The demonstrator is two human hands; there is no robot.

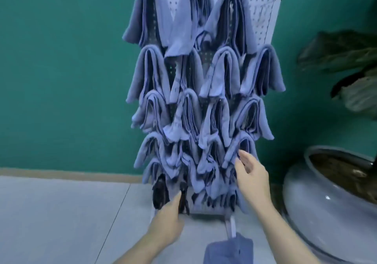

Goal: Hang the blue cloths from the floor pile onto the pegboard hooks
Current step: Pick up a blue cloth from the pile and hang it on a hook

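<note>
The remaining blue cloth [228, 250] is seen on the floor, below and behind both sets of fingertips, nearer the right hand [252, 174]; its fingers are loosely spread, touching hung cloths; the left hand [168, 216] appears to pinch a dark hook [183, 199] on the pegboard [263, 12].

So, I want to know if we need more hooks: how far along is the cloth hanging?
Mostly done: the pegboard carries rows of hung blue cloths from top to near its foot. In hand: the left hand reaches a dark hook at the bottom row, though its grip is unclear; the right hand, fingers relaxed, touches the low hanging cloths. Left: at least one folded cloth still on the floor.
</note>
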